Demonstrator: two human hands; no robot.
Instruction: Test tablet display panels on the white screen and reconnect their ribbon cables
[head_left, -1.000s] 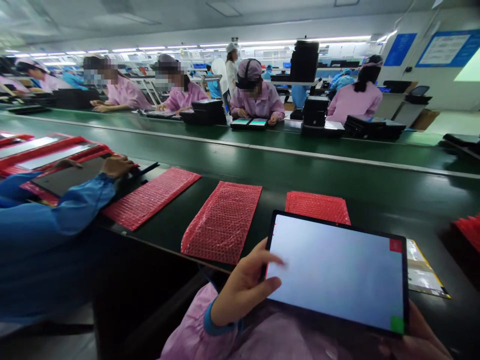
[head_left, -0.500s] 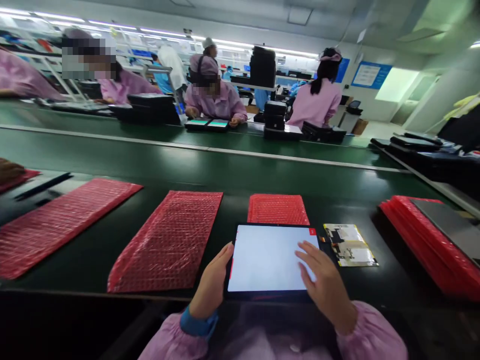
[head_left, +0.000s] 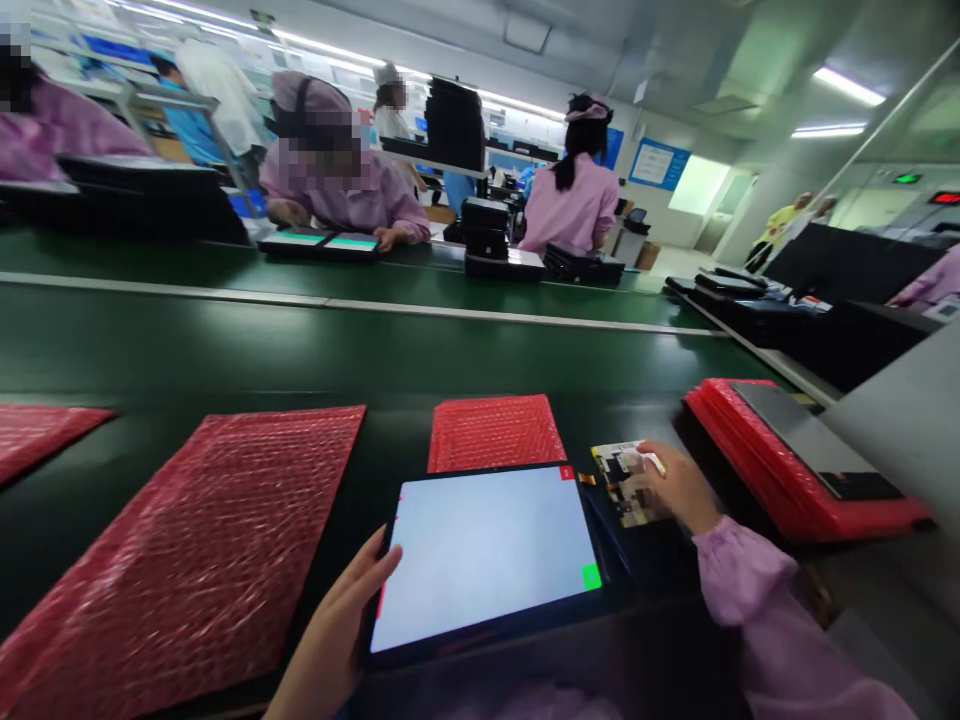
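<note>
A tablet (head_left: 487,560) with a lit white screen is tilted toward me. Red and green squares mark its right corners. My left hand (head_left: 349,600) grips its left edge, thumb on the front. Beyond its right side lies a flat battery pack (head_left: 626,490), silver and black with yellow edging. A short ribbon cable (head_left: 589,480) runs from the pack toward the tablet. My right hand (head_left: 679,485) has its fingers curled at the pack's right edge; the fingertips are partly hidden.
Red bubble-wrap pouches lie on the dark bench: a large one (head_left: 217,540) left, a smaller one (head_left: 491,430) behind the tablet, and a stack (head_left: 795,490) on the right with a dark panel (head_left: 817,430) on top. Across the green bench (head_left: 390,360) sit co-workers among black device stacks.
My right hand has left the tablet screen and moved right to the battery pack. A green square now shows on the screen. The tablet is more tilted, and the view has turned right.
</note>
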